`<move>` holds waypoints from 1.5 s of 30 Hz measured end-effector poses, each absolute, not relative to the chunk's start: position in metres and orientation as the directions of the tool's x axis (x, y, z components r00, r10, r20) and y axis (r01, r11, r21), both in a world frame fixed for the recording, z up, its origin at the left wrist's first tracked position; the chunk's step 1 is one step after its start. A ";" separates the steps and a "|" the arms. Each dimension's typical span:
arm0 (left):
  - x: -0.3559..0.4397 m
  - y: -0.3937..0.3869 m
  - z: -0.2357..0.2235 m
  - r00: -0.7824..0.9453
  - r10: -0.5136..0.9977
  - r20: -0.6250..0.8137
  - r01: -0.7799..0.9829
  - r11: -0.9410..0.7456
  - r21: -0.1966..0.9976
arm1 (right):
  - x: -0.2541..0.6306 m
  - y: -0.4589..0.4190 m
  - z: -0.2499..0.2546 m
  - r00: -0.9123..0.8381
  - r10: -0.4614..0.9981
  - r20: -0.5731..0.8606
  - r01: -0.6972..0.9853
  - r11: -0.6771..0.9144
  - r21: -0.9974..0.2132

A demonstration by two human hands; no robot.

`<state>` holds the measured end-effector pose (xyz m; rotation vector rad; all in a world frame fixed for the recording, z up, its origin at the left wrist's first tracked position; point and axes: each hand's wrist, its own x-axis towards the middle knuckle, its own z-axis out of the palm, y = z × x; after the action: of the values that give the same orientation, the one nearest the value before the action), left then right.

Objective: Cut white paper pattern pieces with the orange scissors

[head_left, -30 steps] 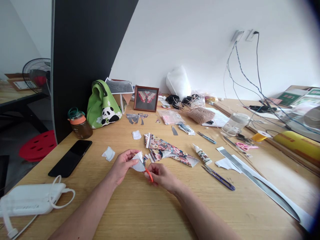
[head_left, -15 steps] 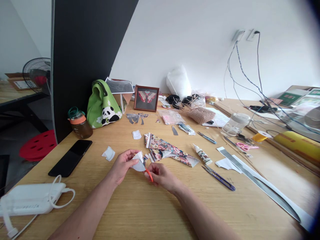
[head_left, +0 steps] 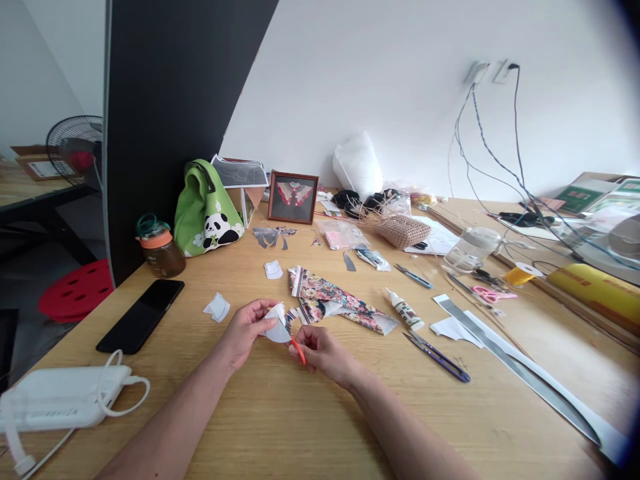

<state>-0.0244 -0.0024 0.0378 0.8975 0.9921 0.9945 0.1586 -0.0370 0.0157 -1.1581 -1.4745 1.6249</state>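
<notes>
My left hand (head_left: 249, 331) pinches a small piece of fabric (head_left: 278, 331), grey and white on the side I see, with a frayed white upper edge. Fingers of my right hand (head_left: 320, 353) are wrapped round orange-handled scissors (head_left: 299, 350). The blades meet the right edge of the piece and are mostly hidden by it. Just behind my hands lies a folded floral cloth (head_left: 340, 301) with a striped border. White cut pieces (head_left: 217, 307) rest to the left of my left hand, and another small white piece (head_left: 273, 269) lies farther back.
On the right are a glue bottle (head_left: 404, 309), purple thread snips (head_left: 437, 357) and a long grey strip (head_left: 520, 370). A black phone (head_left: 141, 315) and a white power bank (head_left: 67, 398) lie left. A framed butterfly-like piece (head_left: 293, 197) stands behind, near a green panda bag (head_left: 207, 210).
Almost nothing differs. The scissor blades sit slightly differently at the edge of the fabric; both hands stay in place.
</notes>
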 end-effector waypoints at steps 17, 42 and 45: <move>-0.025 -0.002 0.036 0.267 0.934 -0.237 -0.209 0.296 0.932 | 0.157 -0.038 0.023 -0.412 0.887 -0.207 0.093 -0.185 -0.978; -0.026 -0.001 0.035 0.234 0.942 -0.242 -0.225 0.294 0.929 | 0.159 -0.036 0.017 -0.385 0.901 -0.200 0.105 -0.173 -0.979; -0.026 -0.001 0.036 0.229 0.942 -0.243 -0.232 0.296 0.927 | 0.159 -0.036 0.016 -0.390 0.898 -0.203 0.107 -0.174 -0.979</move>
<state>-0.0263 -0.0006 0.0355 0.9056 0.9941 0.9822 0.1589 -0.0363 0.0163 -1.1851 -1.4663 1.6295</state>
